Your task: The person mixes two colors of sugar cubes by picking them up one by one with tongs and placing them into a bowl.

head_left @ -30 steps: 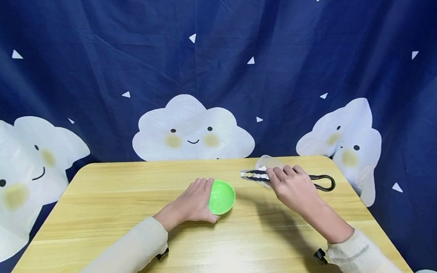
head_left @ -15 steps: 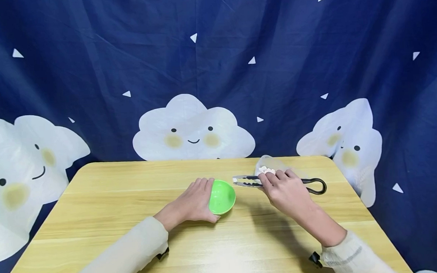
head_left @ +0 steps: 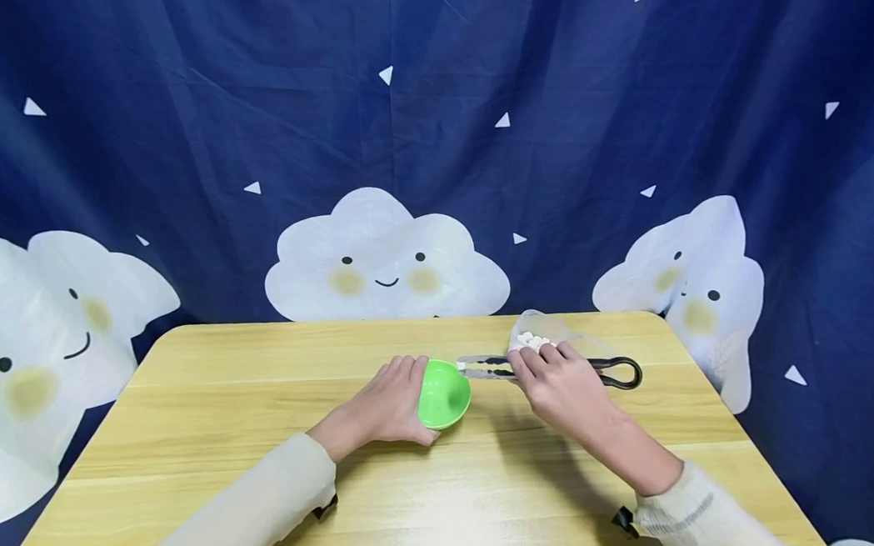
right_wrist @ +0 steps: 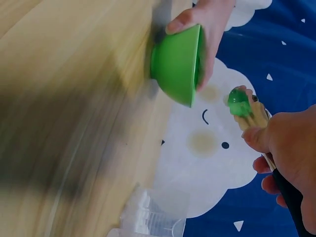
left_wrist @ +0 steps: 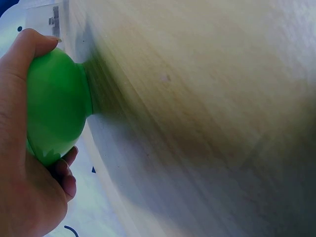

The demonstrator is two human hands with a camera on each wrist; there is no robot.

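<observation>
My left hand [head_left: 392, 405] grips the green bowl [head_left: 445, 398] at its left side, thumb at the near rim and fingers over the far side. In the left wrist view, the bowl's outer wall [left_wrist: 57, 103] shows between thumb and fingers, its foot close to the table. My right hand [head_left: 564, 386] holds black-handled metal tongs [head_left: 606, 363] raised above the table. Their tips overlap the bowl's right rim in the head view, with a small white piece [head_left: 461, 366] between them. In the right wrist view, the tongs' shiny end [right_wrist: 240, 102] reflects green.
Behind my right hand stands a clear plastic container [head_left: 553, 324] with several white pieces [head_left: 533, 341] in it. The wooden table [head_left: 277, 366] ends at a blue curtain [head_left: 440, 81] printed with clouds.
My right hand has moved left with the tongs, bringing their tips from beside the container to the bowl's rim. The left hand and bowl have stayed in place.
</observation>
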